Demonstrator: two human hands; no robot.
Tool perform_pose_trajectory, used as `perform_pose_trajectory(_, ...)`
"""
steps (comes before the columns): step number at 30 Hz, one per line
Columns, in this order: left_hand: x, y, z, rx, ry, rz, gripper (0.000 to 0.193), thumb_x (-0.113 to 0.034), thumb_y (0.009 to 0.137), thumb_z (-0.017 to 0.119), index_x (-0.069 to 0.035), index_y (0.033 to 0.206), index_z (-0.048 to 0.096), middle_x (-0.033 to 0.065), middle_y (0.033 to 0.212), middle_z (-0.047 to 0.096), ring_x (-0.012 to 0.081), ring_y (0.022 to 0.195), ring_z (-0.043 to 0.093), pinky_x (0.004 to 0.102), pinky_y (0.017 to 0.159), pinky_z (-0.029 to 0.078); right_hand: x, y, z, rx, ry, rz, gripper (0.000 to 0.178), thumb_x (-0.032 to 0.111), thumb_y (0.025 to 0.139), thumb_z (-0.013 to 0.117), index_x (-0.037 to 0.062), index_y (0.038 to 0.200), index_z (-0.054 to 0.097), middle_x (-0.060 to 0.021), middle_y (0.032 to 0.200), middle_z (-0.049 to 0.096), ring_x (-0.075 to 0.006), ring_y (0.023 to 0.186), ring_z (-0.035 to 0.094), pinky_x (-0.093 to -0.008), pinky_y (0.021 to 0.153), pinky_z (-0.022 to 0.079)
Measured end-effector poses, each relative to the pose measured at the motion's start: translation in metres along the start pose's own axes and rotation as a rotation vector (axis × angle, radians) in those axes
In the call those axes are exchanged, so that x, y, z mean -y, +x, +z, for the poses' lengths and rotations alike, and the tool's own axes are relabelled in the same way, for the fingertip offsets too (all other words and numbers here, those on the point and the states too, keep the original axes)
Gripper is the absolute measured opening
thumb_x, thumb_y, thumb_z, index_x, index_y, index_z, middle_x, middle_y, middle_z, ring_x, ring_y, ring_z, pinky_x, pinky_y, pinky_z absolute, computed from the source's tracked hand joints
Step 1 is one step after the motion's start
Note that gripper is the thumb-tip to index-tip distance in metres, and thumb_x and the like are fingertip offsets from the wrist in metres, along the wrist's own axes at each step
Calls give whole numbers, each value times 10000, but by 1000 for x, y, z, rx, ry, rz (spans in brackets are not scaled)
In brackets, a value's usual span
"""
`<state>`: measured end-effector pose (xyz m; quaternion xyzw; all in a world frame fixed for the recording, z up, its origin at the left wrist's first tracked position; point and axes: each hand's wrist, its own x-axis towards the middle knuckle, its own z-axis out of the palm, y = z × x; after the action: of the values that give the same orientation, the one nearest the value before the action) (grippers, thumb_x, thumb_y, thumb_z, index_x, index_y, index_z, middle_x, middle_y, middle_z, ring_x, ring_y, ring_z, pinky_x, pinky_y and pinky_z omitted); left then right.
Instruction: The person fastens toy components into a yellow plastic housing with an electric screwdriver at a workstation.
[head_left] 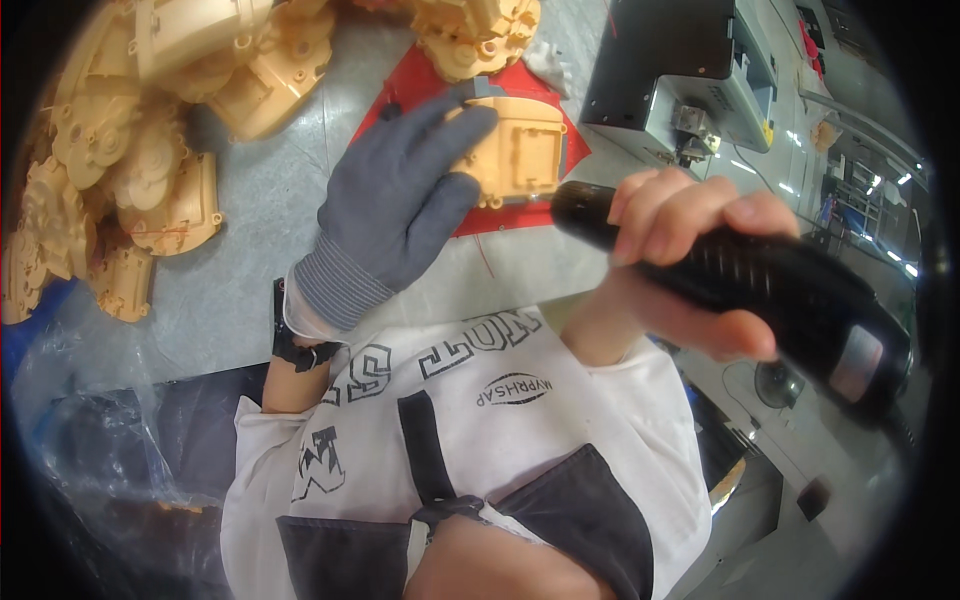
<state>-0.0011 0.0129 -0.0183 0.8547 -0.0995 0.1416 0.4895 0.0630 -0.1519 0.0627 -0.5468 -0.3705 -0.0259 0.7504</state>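
My left hand [400, 190], in a grey knitted glove, has its fingers and thumb on the left side of a yellow-orange plastic housing [525, 150]. The housing lies on a red sheet [405, 85], with a dark grey piece partly showing behind it. My bare right hand [690, 225] is wrapped round a thick black corded hand tool [780, 285], whose exact kind I cannot make out. The tool's round front end points left, close to the housing's lower right corner. Whether it touches the housing is unclear.
Several similar yellow-orange housings [130, 150] are heaped at the left, and more [480, 35] stand beyond the red sheet. A black and grey machine [670, 75] occupies the far right of the grey table [270, 200]. Clear plastic film [110, 400] hangs at the near left.
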Motion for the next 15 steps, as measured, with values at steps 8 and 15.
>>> perform_pose_trajectory(8, -2, 0, 3, -12, -30, -20, 387, -183, 784, 536, -34, 1140, 501, 182, 1052, 538, 317, 805, 537, 372, 709, 438, 5, 6, -15, 330, 94, 71, 791, 599, 738, 560, 48, 1228, 273, -58, 665, 481, -155, 484, 473, -304, 526, 409)
perform_pose_trajectory(15, -5, -1, -4, 69, -20, -109, 371, -145, 834, 510, -27, 1184, 482, 157, 1103, 533, 282, 952, 533, 324, 822, 414, -1, 2, -7, 346, 28, 4, 722, 582, 749, 555, 46, 1156, 295, -82, 686, 491, -180, 499, 469, -328, 529, 410)
